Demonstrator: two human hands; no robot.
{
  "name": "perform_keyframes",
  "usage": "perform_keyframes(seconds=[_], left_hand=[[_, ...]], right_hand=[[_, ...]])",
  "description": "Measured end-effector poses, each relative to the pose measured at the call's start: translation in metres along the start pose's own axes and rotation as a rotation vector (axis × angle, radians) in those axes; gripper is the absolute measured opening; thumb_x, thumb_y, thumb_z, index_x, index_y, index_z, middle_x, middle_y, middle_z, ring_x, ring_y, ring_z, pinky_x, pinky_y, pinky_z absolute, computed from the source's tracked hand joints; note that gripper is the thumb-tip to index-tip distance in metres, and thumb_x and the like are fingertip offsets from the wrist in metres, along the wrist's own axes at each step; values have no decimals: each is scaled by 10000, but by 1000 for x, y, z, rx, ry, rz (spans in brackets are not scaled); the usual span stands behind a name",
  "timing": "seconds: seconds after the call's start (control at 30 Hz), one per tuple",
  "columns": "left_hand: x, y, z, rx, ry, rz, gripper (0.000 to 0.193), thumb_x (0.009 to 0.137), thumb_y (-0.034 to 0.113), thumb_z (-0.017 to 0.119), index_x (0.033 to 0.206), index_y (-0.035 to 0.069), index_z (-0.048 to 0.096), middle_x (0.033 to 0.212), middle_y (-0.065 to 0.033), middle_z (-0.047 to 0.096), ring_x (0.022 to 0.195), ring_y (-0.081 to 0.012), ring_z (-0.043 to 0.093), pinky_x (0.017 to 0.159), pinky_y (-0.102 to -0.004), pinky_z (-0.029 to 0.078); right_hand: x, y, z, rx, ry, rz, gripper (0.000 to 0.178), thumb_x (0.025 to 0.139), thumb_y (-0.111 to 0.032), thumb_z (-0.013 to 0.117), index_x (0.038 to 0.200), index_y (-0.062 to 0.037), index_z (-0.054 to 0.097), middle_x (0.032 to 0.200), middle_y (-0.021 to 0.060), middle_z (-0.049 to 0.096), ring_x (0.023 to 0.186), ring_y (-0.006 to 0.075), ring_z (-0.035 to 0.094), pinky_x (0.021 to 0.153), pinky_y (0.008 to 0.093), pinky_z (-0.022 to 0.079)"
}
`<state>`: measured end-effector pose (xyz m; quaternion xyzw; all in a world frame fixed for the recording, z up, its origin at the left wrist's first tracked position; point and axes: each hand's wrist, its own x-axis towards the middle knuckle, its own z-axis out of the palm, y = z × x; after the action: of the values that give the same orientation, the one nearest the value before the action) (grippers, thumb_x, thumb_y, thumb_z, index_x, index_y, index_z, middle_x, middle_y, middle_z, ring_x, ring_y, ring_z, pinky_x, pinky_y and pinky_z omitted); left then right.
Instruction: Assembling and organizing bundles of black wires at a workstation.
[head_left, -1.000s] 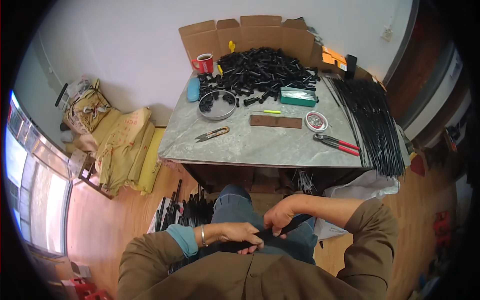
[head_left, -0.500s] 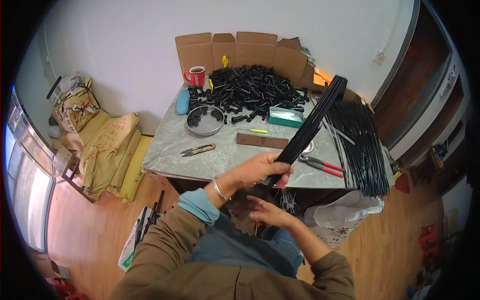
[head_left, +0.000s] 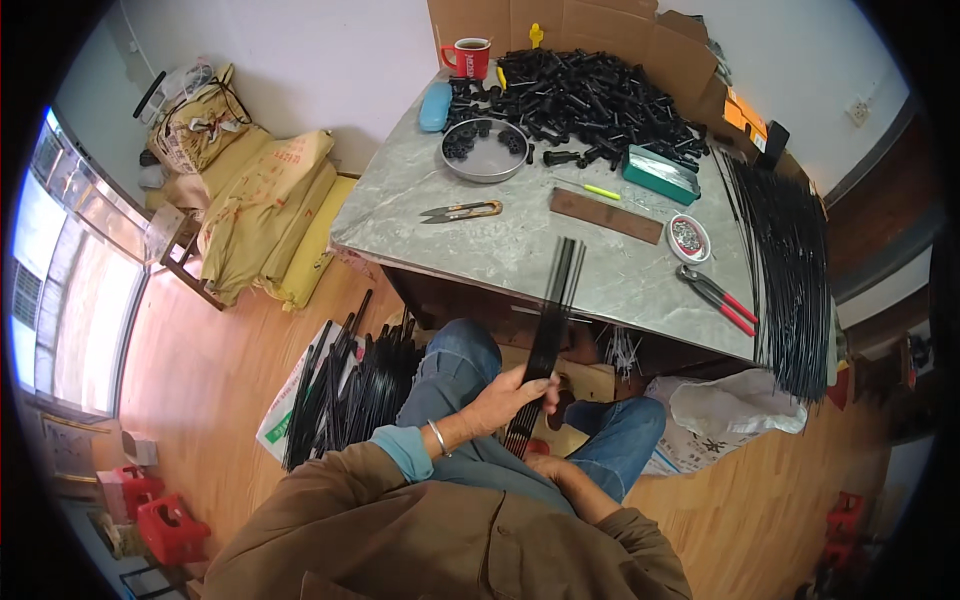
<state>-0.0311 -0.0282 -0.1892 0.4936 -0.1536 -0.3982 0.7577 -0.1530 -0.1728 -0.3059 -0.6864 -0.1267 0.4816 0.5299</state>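
Note:
A bundle of thin black rods (head_left: pixel 548 350) stands nearly upright above my lap, its top end in front of the table edge. My left hand (head_left: pixel 513 400) is closed round its lower part, thumb across the front. Just below, my right hand (head_left: pixel 548 468) is at the bundle's bottom end; its fingers are mostly hidden, so I cannot tell whether they grip it. More black rods (head_left: pixel 380 385) lie in a heap on the floor left of my knee. On the table's right side is a wide spread of long black rods (head_left: pixel 785 270).
On the grey table (head_left: pixel 450 265) are thread snips (head_left: pixel 462 212), a round metal tray (head_left: pixel 485 172), a brown bar (head_left: pixel 605 216), red-handled pliers (head_left: pixel 715 298), a green box (head_left: pixel 660 175) and a pile of black parts (head_left: pixel 600 105). A red mug (head_left: pixel 470 62) stands behind. A white sack (head_left: pixel 715 420) leans below.
My left hand has brought the rod bundle down from over the table to above my lap and stood it more upright. My right hand has moved down to its bottom end. The view has tilted downward.

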Motion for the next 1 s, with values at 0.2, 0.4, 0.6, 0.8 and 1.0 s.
perform_keyframes(seconds=[0.2, 0.4, 0.6, 0.8, 1.0], left_hand=[[32, 50, 32, 26, -114, 26, 244, 990, 239, 473, 1028, 7, 539, 827, -39, 590, 746, -129, 594, 699, -263, 497], [13, 36, 62, 23, -169, 53, 365, 1002, 377, 433, 1036, 28, 535, 830, -10, 538, 722, -102, 535, 672, -245, 477], [26, 23, 74, -155, -239, -83, 590, 969, 580, 280, 1050, 49, 523, 805, -7, 509, 712, -110, 510, 655, -245, 456], [21, 37, 74, -134, -116, -198, 316, 992, 352, 448, 951, 46, 512, 728, 3, 475, 603, -96, 459, 519, -259, 432], [9, 43, 76, -178, -92, -229, 252, 961, 257, 531, 1035, 26, 463, 797, -55, 551, 630, -134, 541, 586, -281, 488]], right_hand=[[36, 136, 20, -186, 235, -55, 425, 844, -251, 616, 1197, -16, 592, 1073, 100, 663, 962, 194, 603, 855, 355, 472], [-168, -119, -106, 228, 807, -287, 375, 920, -226, 575, 1197, 27, 590, 1234, 145, 590, 1170, 217, 539, 990, 377, 425], [-177, -249, -85, 215, 810, -889, 602, 979, -424, 398, 1356, 45, 391, 1321, 229, 501, 1227, 340, 493, 1033, 448, 383], [-187, -249, -25, 295, 775, -1001, 503, 997, -358, 354, 1319, 14, 458, 1262, 234, 539, 1141, 370, 544, 958, 460, 431], [-185, -170, -66, -91, 1127, -86, 196, 882, -93, 616, 1039, 24, 630, 953, 59, 650, 882, 115, 593, 782, 261, 476]])
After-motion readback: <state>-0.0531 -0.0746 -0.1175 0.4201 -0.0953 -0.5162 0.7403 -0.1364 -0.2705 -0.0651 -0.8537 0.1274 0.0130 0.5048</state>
